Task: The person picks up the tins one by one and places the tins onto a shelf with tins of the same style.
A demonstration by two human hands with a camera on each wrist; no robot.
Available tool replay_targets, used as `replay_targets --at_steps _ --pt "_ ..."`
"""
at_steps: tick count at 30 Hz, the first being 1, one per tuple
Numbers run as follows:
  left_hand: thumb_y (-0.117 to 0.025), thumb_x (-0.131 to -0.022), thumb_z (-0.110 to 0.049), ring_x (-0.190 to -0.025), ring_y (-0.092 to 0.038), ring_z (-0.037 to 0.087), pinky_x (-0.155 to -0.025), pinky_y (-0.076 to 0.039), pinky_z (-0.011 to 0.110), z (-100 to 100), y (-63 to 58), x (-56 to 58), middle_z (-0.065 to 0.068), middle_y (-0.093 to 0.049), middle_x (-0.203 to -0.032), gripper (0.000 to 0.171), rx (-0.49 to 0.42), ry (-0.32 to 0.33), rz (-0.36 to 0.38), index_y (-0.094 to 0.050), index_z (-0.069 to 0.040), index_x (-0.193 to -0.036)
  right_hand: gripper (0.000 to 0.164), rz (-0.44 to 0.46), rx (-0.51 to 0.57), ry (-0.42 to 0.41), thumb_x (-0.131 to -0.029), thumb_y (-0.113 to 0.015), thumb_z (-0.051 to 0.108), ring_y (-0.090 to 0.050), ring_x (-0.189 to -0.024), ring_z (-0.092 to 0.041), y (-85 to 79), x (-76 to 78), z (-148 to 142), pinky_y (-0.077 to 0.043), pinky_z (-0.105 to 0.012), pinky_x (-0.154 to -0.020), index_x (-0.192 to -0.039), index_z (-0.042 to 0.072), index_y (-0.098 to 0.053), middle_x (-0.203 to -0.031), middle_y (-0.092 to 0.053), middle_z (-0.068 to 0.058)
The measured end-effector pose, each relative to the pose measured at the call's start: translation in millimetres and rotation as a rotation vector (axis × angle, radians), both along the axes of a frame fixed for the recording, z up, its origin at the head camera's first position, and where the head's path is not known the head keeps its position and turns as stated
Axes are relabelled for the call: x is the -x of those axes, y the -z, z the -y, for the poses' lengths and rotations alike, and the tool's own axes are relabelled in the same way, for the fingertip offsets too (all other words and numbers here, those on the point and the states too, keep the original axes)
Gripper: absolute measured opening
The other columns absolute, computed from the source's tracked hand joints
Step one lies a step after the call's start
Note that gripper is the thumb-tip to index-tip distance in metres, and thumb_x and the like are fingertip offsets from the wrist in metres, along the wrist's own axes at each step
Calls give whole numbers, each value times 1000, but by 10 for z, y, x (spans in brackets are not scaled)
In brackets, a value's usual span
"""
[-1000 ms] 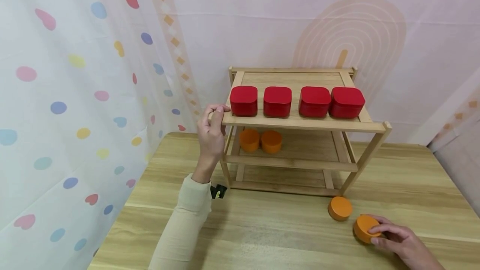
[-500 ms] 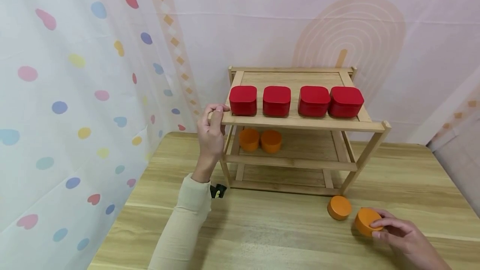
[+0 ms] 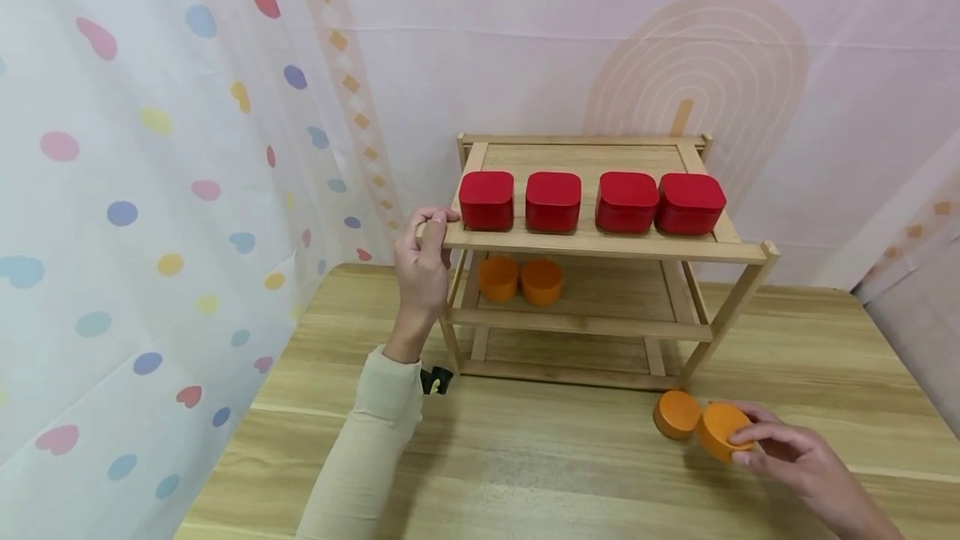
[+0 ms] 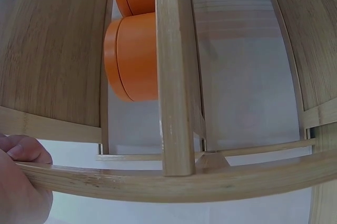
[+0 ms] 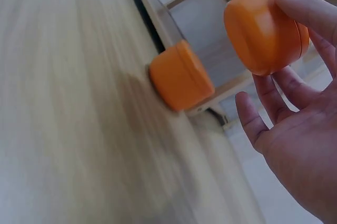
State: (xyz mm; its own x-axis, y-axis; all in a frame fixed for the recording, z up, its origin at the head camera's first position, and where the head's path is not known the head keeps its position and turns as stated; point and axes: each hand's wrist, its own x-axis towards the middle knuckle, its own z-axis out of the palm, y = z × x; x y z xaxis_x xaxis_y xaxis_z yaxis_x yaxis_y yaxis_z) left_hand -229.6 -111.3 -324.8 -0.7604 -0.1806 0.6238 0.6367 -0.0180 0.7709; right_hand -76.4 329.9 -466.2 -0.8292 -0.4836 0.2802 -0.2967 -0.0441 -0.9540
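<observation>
My left hand [image 3: 426,265] grips the front left corner of the wooden shelf rack [image 3: 600,249], thumb on top and fingers around the edge. In the head view my right hand [image 3: 795,457] holds a round orange tin [image 3: 722,432] between thumb and fingers. The right wrist view shows this held tin [image 5: 266,31] raised off the tabletop. A second orange tin [image 3: 677,415] stands on the table just left of it, by the rack's front right foot. Two more orange tins [image 4: 134,58] sit side by side at the left of the middle shelf.
Several red square tins [image 3: 553,202] line the front of the top shelf. The wooden table [image 3: 525,457] spreads in front of the rack, and a patterned curtain [image 3: 525,40] hangs behind. A small black object [image 3: 437,380] shows beside my left wrist.
My right hand has lifted the orange tin from the table and carried it slightly up and to the left, towards the standing tin. The left hand keeps its place on the rack.
</observation>
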Motion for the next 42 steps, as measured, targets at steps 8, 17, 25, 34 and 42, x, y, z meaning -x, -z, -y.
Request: replay_targets --at_steps 8,17,25,34,42 --pt "-44 -103 -24 -48 -29 11 -46 -27 19 6 3 4 3 -55 -82 35 25 -23 5 -59 7 -99 46 -109 34 -7 -85 -45 -30 -55 -124 -8 -164 119 115 -52 -22 -90 -114 -2 -67 -144 -51 2" --pt "-44 -103 -24 -48 -32 14 -46 -29 20 2 12 7 0 -51 -71 34 66 -61 7 -61 5 -98 42 -185 109 -68 -85 -48 -29 -52 -129 -14 -251 219 227 -47 -22 -99 -115 -5 -66 -144 -51 -9" --pt "-44 -103 -26 -48 -33 14 -46 -30 20 3 11 1 0 -52 -72 33 66 -70 4 -62 2 -98 50 -231 168 -115 -78 -46 -36 -50 -132 -17 -303 285 365 -48 -22 -97 -114 -7 -66 -146 -48 -15" --pt "-44 -102 -25 -48 -32 14 -46 -29 20 8 6 -8 -1 -51 -70 33 65 -68 -1 -61 3 -98 54 -268 176 -141 -74 -47 -38 -49 -133 -19 -436 346 573 -47 -23 -100 -111 -6 -67 -146 -47 -18" --pt "-44 -103 -25 -49 -33 14 -46 -30 20 11 -8 -24 0 -53 -72 33 67 -71 0 -62 2 -98 47 -248 104 -97 -78 -51 -33 -53 -124 -16 -612 368 711 -51 -22 -93 -109 -3 -69 -143 -49 -11"
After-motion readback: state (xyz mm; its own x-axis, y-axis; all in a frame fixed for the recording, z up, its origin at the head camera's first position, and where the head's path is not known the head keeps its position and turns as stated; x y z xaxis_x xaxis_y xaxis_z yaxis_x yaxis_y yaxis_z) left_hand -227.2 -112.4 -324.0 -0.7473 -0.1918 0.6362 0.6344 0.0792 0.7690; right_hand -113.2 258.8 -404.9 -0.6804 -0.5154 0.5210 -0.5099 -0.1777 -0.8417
